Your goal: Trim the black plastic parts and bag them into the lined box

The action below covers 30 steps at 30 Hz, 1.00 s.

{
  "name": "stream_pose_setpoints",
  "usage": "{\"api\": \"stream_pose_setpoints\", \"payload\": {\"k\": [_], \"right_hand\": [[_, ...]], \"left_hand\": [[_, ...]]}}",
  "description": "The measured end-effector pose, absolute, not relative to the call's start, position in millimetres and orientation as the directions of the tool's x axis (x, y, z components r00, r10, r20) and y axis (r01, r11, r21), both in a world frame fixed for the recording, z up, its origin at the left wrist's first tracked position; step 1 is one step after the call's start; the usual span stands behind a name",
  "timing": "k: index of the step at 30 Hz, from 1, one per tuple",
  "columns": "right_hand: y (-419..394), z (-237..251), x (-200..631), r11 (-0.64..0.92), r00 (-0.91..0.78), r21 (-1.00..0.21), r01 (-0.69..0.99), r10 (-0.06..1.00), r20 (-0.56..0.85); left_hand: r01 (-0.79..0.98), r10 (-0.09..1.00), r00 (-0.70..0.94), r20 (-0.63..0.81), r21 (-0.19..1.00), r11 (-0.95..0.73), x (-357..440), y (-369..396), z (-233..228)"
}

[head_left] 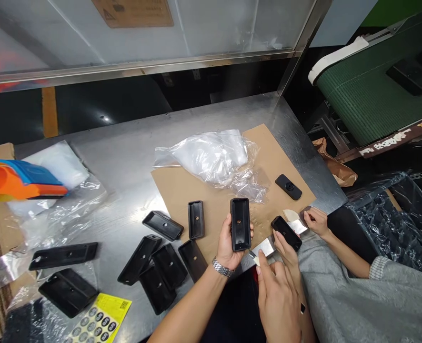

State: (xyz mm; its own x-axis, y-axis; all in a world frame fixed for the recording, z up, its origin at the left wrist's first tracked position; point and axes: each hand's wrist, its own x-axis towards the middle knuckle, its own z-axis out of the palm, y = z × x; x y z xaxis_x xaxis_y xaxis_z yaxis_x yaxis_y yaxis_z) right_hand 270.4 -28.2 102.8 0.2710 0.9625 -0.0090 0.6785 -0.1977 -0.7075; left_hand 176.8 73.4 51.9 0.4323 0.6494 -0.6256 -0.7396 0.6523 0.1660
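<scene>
- The left hand (228,245) held a black plastic tray (240,224) upright above the near edge of the steel desk (125,157), its open hollow side facing the camera; the fingers were wrapped round its left edge and the thumb pressed its right edge.
- A metal watch (221,267) sat on that wrist.
- The right hand (277,295) was low and just right of the tray, fingers curled together, pinching a small pale piece (256,260) at the fingertips, close to the tray's lower right corner.
- A co-worker's hand (286,250) in a grey sleeve held a second black part (286,233) just beside it; the co-worker's other hand (316,221) rested at the edge of the cardboard sheet (182,190).
- A small metal block (264,247) lay between the two people's hands.
- On the cardboard lay a crumpled clear plastic bag (211,157), one black tray (196,219) and a black oval part (288,186).
- More black trays (161,267) lay scattered on the desk left of the cardboard.
- A yellow sticker sheet (102,319) lay at the near edge.
- Orange and blue plastic pieces (18,180) lay at far left.
- A green conveyor belt (371,95) ran at upper right.
</scene>
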Motion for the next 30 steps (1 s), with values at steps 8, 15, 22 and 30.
{"api": "stream_pose_setpoints", "payload": {"k": [8,15,22,30], "right_hand": [[-26,102,272,-0.096,0.154,-0.530,0.842,0.986,0.065],[-24,101,272,-0.071,0.123,-0.545,0.835,0.991,0.061],[-24,101,270,-0.043,0.108,-0.576,0.816,0.991,0.080],[-20,102,264,-0.016,0.072,-0.510,0.860,0.993,0.090]], "left_hand": [[-0.764,0.685,0.349,-0.640,0.228,0.603,176,73,57],[-0.770,0.710,0.290,-0.641,0.284,0.571,174,71,56],[-0.776,0.703,0.269,-0.658,0.284,0.563,168,68,56],[-0.789,0.681,0.227,-0.697,0.279,0.548,158,71,63]]}}
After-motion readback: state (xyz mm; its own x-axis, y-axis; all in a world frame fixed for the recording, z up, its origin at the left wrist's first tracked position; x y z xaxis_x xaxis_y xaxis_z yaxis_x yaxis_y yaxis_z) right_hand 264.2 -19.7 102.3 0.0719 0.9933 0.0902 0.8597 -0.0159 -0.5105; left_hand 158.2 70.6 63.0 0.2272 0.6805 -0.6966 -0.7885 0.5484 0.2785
